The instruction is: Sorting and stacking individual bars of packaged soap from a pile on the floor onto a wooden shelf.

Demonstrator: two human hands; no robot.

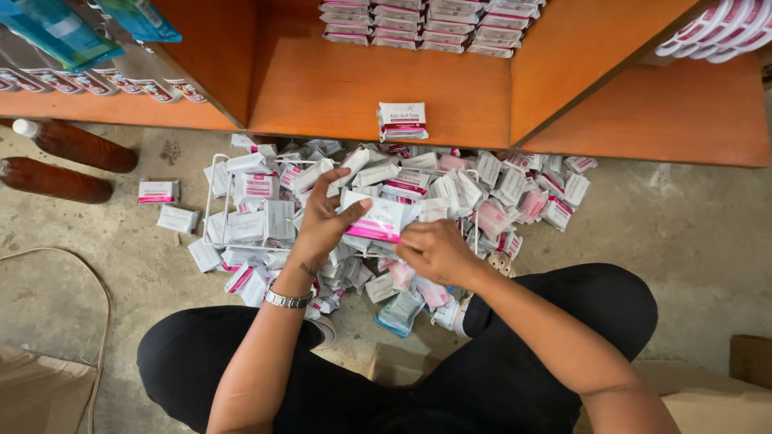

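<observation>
I hold a small white and pink soap box (378,217) between both hands above a heap of similar boxes (450,189) on the floor. My left hand (322,221), with a metal watch on the wrist, grips the box's left end. My right hand (434,251) pinches its right end. Two stacked boxes of the same kind (402,120) sit on the edge of the orange shelf (338,92) just beyond the heap.
A white wire basket (211,193) lies among the boxes at left. Two brown bottles (72,145) lie on the concrete floor at far left. More stacked boxes (426,24) fill the shelf's back. Cardboard boxes (724,402) sit at lower right and lower left.
</observation>
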